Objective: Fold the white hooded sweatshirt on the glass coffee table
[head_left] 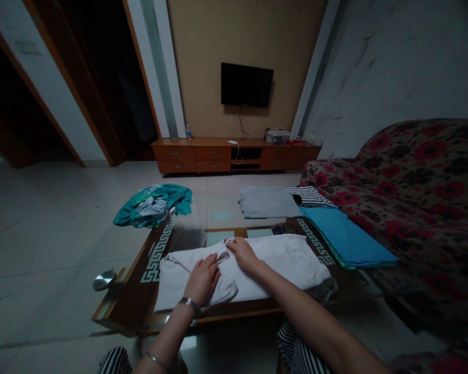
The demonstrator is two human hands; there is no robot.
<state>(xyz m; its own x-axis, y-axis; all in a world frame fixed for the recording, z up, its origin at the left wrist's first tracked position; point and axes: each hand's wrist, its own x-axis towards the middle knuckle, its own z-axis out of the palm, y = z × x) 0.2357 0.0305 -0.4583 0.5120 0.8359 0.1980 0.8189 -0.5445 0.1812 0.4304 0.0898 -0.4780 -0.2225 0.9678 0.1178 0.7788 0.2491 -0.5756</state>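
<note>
A white cloth garment [284, 262] lies spread and folded over on a wood-framed glass coffee table [203, 311]. My left hand [203, 279], with a metal bangle on the wrist, is shut on a fold near the garment's middle. My right hand [244, 254] grips the cloth just beyond it, at the far edge of the fold. The two hands are close together but apart. Beyond the table lie a crumpled teal garment [152, 206], a folded grey garment [268, 202], a striped garment [311, 196] and a folded blue garment [345, 239].
A red-flowered sofa [421, 197] fills the right side. A round metal object [104, 279] sits by the table's left corner on the tiled floor [42, 218]. A low wooden cabinet [234, 156] stands at the far wall under a wall-mounted television [247, 84]. Striped trousers [296, 353] show below the table.
</note>
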